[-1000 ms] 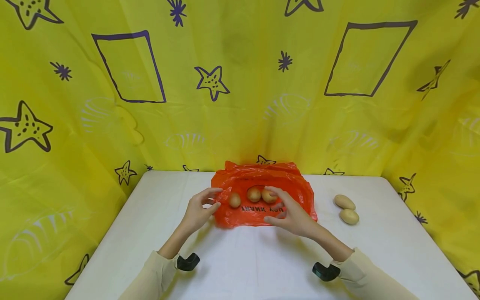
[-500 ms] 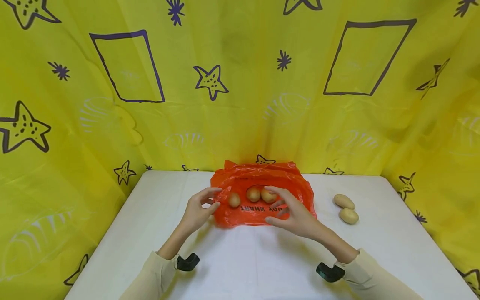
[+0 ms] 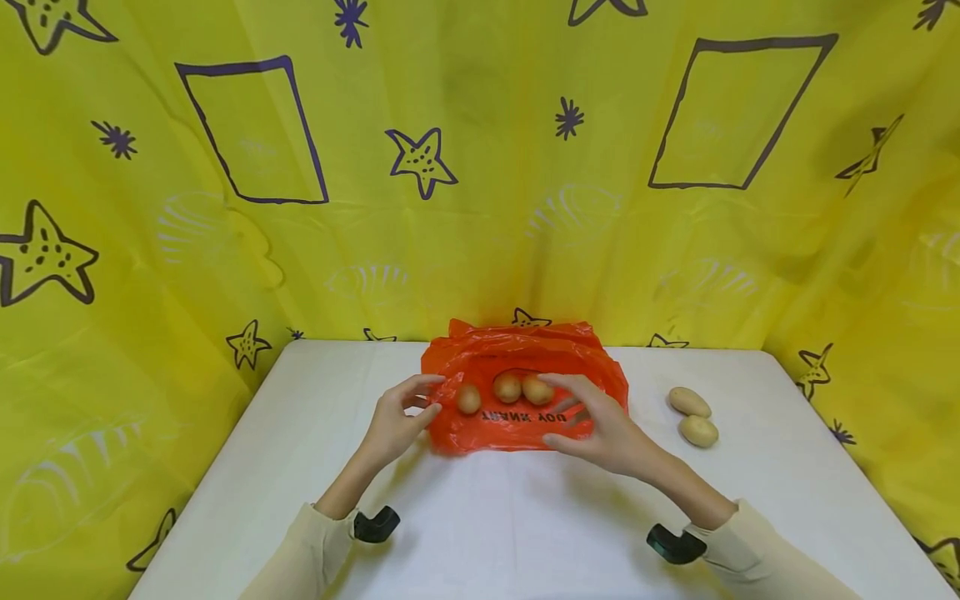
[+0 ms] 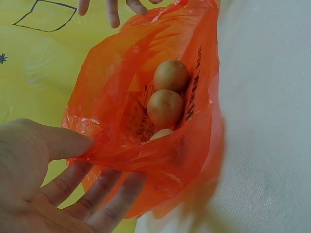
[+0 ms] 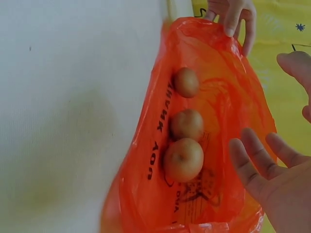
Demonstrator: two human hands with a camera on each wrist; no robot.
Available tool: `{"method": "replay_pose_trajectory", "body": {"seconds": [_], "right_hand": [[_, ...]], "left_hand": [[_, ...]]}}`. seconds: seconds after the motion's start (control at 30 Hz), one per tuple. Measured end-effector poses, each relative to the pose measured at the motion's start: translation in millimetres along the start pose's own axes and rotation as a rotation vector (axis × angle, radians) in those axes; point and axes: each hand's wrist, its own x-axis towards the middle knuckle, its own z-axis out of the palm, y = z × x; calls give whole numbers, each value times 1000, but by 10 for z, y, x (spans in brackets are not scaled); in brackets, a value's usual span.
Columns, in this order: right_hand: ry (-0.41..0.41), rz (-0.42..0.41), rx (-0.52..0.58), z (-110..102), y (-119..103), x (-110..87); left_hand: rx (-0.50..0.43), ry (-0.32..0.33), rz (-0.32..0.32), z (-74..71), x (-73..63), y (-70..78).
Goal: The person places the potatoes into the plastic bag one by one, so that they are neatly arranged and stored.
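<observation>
Your red plastic bag (image 3: pixel 525 348) lies at the middle of the tabletop's (image 3: pixel 480 517) far edge, between your two hands, with its mouth spread toward you. Your left hand (image 3: pixel 395 419) is at the bag's left end, pinching the rim: in the left wrist view your thumb lies over the plastic, with your fingers behind it. Your right hand (image 3: pixel 609 429) is over the bag's right end, thumb and fingers set wide apart and holding nothing; you cannot tell whether its fingertips touch the plastic. Inside the bag sit three round brown items (image 3: pixel 507 387), two side by side near your right fingertips and one apart, nearer your left hand. Dark lettering runs along the plastic on the near side of them. Outside the bag, toward the tabletop's right edge, two pale potatoes (image 3: pixel 689 402) lie close together, well apart from your left hand and beyond your right one. A yellow curtain (image 3: pixel 495 233) with starfish drawings hangs behind the tabletop's far edge.
</observation>
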Motion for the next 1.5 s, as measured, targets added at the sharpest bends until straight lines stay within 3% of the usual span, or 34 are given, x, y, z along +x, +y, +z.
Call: {"method": "replay_pose_trajectory", "body": {"seconds": [0.2, 0.43, 0.9, 1.2, 1.5], "right_hand": [[28, -38, -20, -109, 4, -55], [46, -26, -56, -250, 36, -137], [119, -42, -110, -500, 157, -280], [163, 38, -243, -693, 329, -379], [218, 114, -284, -820, 537, -500]], "left_hand": [[1, -7, 18, -9, -9, 37], [6, -6, 38, 38, 128, -410], [-5, -16, 34, 27, 126, -418], [6, -8, 41, 20, 126, -410], [13, -2, 43, 21, 121, -400]]}}
